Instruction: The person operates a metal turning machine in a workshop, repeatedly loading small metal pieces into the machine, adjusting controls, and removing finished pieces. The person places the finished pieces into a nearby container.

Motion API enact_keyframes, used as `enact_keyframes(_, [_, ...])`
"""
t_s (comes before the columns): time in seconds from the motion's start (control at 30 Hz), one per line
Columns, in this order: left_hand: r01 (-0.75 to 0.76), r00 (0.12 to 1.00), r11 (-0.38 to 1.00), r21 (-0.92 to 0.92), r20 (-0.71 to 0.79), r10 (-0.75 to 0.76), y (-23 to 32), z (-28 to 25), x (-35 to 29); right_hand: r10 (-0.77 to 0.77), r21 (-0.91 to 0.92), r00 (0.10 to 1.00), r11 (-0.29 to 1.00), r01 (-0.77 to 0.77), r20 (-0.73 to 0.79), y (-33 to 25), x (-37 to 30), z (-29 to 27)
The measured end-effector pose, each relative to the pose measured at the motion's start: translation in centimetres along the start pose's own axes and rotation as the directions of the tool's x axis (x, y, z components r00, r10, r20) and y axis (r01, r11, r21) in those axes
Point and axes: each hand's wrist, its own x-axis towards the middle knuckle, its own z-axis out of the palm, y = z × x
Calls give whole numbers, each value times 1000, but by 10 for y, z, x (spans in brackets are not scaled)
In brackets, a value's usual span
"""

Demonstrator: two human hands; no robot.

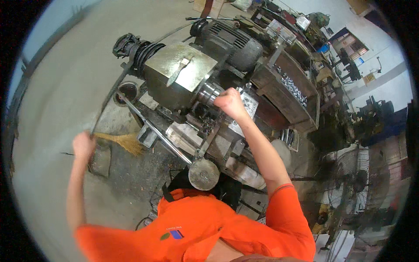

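Before me stands a small lathe with a boxy greenish headstock [163, 83]. My left hand [84, 145] is closed round the lower end of a long dark lever [109, 97], which slopes up toward the pulley end of the headstock. My right hand [230, 104] is a fist at the front of the shiny round chuck [207, 93]; whatever its fingers hold there is hidden. On top of the headstock lies a paintbrush [178, 73]. A steel bar [168, 142] slants down toward a round metal disc [203, 174] close to my body.
Behind the headstock sits a finned electric motor [238, 43]. To the right is a metal trough [286, 89] holding many small shiny parts. A straw broom [126, 142] lies on the floor at left, near a dark block [100, 160]. A fan [355, 179] stands far right.
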Motion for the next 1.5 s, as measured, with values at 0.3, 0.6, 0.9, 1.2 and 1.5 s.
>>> enact_keyframes(0.3, [-108, 978, 950, 292, -138, 153, -98, 17, 111, 89, 98, 988, 992, -77, -126, -2, 11, 11])
enact_keyframes(0.6, [-205, 869, 662, -721, -445, -215, 52, 95, 66, 127, 205, 946, 977, -67, -299, 16, -116, -39])
enact_keyframes(0.9, [-584, 758, 804, 111, 430, 491, 133, 179, 47, 534, 131, 730, 835, -534, -426, 104, -325, -93])
enact_keyframes(1.2, [-315, 884, 940, -135, 319, 342, 103, 162, 78, 791, -397, 411, 233, -887, -453, 231, -527, -101])
enact_keyframes(1.5, [269, 958, 301, -915, 286, 12, 125, 63, 89, 844, -346, 201, 20, -938, -497, 197, -563, -54])
